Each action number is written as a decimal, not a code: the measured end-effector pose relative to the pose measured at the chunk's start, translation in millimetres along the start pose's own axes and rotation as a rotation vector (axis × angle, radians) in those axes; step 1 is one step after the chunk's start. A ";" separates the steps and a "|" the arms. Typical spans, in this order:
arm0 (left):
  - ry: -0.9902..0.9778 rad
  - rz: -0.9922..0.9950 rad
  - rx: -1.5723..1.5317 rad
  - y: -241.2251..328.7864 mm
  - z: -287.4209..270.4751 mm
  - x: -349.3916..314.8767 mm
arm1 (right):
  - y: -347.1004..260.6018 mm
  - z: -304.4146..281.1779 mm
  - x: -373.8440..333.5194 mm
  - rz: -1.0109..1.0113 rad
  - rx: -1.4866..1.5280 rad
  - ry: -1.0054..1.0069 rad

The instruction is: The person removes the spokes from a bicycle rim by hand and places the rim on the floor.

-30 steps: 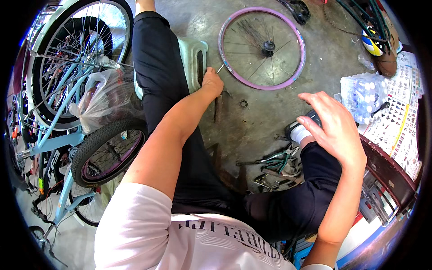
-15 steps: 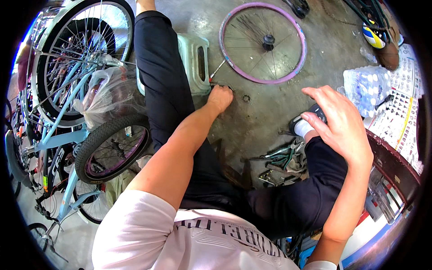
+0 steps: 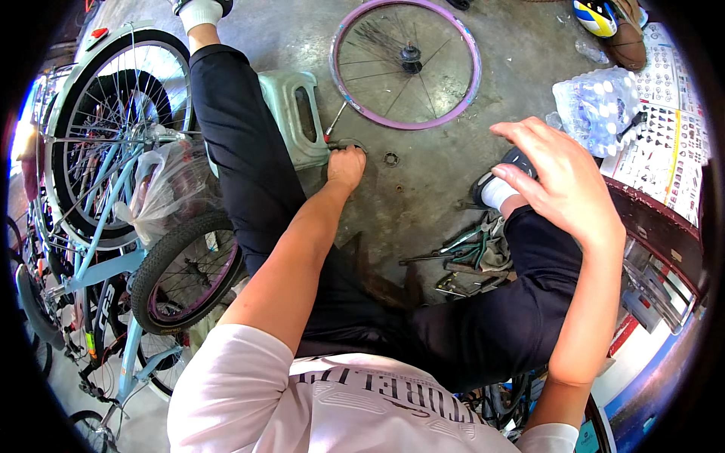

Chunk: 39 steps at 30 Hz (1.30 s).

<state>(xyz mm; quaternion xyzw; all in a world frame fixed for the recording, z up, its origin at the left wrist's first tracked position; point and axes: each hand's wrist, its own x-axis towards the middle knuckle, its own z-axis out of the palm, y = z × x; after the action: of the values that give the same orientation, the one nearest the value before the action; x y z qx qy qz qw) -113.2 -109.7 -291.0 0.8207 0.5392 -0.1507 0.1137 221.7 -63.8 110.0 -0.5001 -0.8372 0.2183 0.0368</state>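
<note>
My left hand [image 3: 347, 167] is down near the floor, its fingers curled closed over a dark, round-edged metal piece [image 3: 353, 143] that is mostly hidden. Beside it a red-handled screwdriver [image 3: 335, 124] points toward a purple wheel rim [image 3: 476, 72] lying flat, with a black hub [image 3: 410, 58] and loose spokes inside. A small dark ring [image 3: 391, 159] lies just right of that hand. My right hand [image 3: 555, 181] hangs in the air over my shoe, holding nothing, thumb and fingers apart.
A pale green plastic stool [image 3: 302, 124] stands beside my left leg. Bicycles [image 3: 106, 264] and a small tyred wheel [image 3: 185, 272] crowd the left. Pliers and other hand tools [image 3: 472, 249] lie between my legs. Wrapped water bottles [image 3: 596, 109] sit at right.
The view has shifted, so the rim and stool appear further left and higher. My left hand stays at the same spot by the stool. My right hand keeps its spread pose.
</note>
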 end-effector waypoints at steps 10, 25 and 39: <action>0.074 -0.278 -0.390 2.9 -8.6 -34.8 | 7.0 -12.5 -14.8 0.103 0.044 -0.007; 0.111 -0.047 -0.192 31.3 6.5 -18.0 | 7.4 -18.4 -25.5 0.082 0.058 -0.004; 0.159 -0.132 -0.723 136.7 -32.9 67.0 | 20.0 -25.9 -34.9 0.198 0.127 -0.004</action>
<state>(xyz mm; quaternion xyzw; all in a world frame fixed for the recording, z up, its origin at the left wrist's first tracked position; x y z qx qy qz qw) 41.5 -94.9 -281.9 0.7001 0.6166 0.1067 0.3441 262.7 -77.0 130.8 -0.5764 -0.7684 0.2745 0.0451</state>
